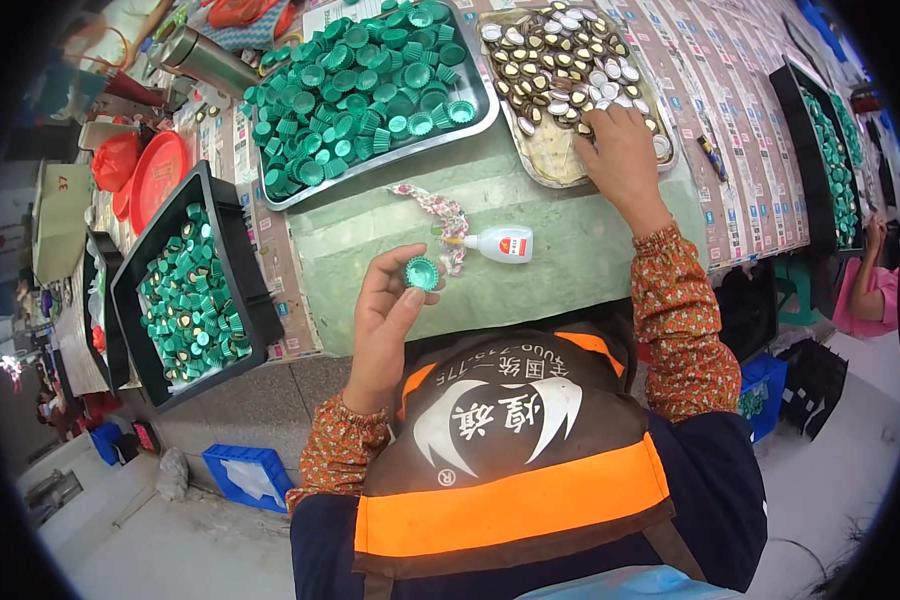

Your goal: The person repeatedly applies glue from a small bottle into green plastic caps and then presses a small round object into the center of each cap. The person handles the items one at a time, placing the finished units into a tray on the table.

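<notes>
A green fluted cap (422,273), hollow side facing up, is pinched between the thumb and fingers of my left hand (385,310) over the near part of the green table cover. Stretched out to the far right, my right hand (622,155) has its fingertips down among small round discs (555,70), some pale-faced and some dark-rimmed; thumb and fingers look apart. These discs lie in a metal tray (667,158) whose near left part shows bare. Between my hands a white squeeze bottle (502,244) lies on its side, its nozzle on a crumpled floral cloth (438,207).
A large metal tray (485,118) heaped with green caps stands beyond my left hand. Black crates of caps stand left (260,310) and far right (810,150). A steel flask (208,60), red basins (160,175) and a small pen-like tool (712,158) lie around. Another person's arm (870,270) shows right.
</notes>
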A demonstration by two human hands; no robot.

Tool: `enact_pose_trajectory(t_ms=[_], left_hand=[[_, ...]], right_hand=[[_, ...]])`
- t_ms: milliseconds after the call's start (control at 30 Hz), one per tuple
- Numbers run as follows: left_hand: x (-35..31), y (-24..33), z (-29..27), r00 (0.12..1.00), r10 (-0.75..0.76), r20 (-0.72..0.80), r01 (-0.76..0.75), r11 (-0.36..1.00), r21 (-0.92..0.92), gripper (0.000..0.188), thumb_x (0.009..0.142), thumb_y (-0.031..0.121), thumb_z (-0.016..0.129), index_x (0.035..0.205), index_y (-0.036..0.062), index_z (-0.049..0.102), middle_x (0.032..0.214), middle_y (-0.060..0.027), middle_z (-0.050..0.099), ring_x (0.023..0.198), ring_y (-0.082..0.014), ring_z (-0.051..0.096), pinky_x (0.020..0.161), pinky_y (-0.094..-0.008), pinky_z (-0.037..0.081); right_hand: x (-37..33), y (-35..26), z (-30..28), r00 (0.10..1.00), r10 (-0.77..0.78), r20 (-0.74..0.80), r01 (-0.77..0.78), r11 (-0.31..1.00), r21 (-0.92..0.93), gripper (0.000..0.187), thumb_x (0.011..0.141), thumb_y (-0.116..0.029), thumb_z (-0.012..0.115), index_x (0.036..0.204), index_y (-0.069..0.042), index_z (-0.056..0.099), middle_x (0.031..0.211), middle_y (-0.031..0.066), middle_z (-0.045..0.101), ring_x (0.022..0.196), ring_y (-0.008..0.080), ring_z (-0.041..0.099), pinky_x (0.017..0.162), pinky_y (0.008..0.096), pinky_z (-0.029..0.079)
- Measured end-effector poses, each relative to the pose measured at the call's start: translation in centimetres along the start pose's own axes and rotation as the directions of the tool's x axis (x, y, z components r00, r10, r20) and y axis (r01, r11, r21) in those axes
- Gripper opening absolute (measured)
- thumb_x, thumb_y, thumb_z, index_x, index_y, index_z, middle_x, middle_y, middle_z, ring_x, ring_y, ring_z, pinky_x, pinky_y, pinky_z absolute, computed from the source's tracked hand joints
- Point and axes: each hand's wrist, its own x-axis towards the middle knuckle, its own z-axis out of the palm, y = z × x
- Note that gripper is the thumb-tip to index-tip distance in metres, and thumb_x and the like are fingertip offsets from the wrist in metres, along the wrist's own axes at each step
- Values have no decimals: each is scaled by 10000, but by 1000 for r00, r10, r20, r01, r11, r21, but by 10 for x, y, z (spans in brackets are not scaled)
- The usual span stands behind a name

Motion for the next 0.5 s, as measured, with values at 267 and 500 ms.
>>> enact_pose_trajectory(t_ms=[267, 500], left_hand=[[-6, 0, -5, 997, -76, 9, 77, 994, -81, 486, 1022, 251, 578, 1440, 34, 457, 1264, -123, 635, 1115, -181, 632, 960, -337, 503], [-2, -4, 2, 991, -125, 43, 129, 987, -99, 512, 1024, 276, 583, 1452, 28, 450, 1264, -134, 637, 1107, -181, 639, 948, -335, 511]], right_hand=[[-25, -22, -52, 982, -189, -17, 177, 877, 446, 139, 834, -42, 738, 959, -100, 721, 884, 53, 591, 887, 276, 554, 783, 406, 467], [-66, -8, -47, 884, -418, 208, 194, 734, 651, 230, 754, 39, 717, 936, -101, 724, 968, 27, 643, 974, 263, 585, 860, 380, 479]])
